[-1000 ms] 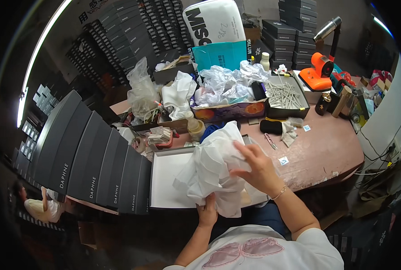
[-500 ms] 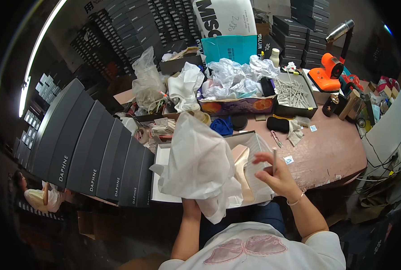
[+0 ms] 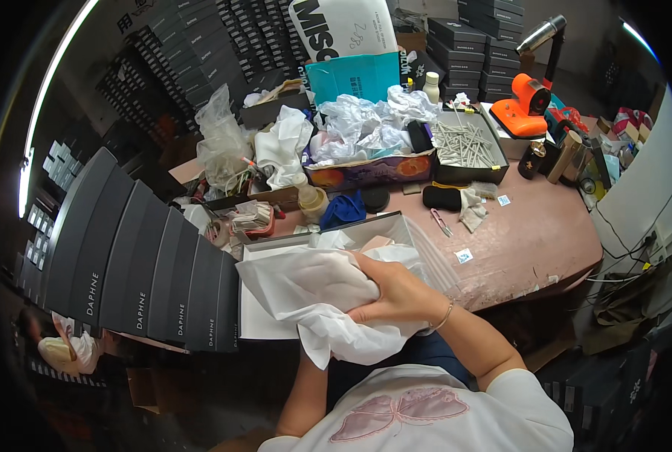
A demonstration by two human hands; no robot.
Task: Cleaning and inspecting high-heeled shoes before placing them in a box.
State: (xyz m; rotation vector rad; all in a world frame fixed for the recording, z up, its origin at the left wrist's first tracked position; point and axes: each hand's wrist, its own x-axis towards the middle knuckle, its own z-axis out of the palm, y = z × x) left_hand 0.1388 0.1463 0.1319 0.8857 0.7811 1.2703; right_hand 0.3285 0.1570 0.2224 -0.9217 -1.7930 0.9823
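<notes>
Biggest thing in view: the pink surface (image 3: 532, 233), cluttered along its far side and bare toward the right. On its left edge stands a row of dark shoe boxes (image 3: 132, 264), packed upright side by side, spines facing out. Next in size, the open white box (image 3: 257, 331) right in front of the person, its raised wall showing at the back near the middle of the surface. Over that box is the white tissue paper (image 3: 306, 282), a big crumpled sheet bunched up and spilling over the near edge toward the person's lap. Further back sits a cardboard tray of more crumpled paper (image 3: 366, 132), and beside it a dark tray of pale sticks (image 3: 464, 143). An orange tape dispenser (image 3: 528, 105) sits at the far right.

Now the hands: the right hand (image 3: 400, 294) lies on top of the tissue paper, grip pressed together, fingers curled into the bunched sheet. The left hand is buried under the paper, only the forearm (image 3: 306, 392) showing below it, so its grip I cannot tell.
</notes>
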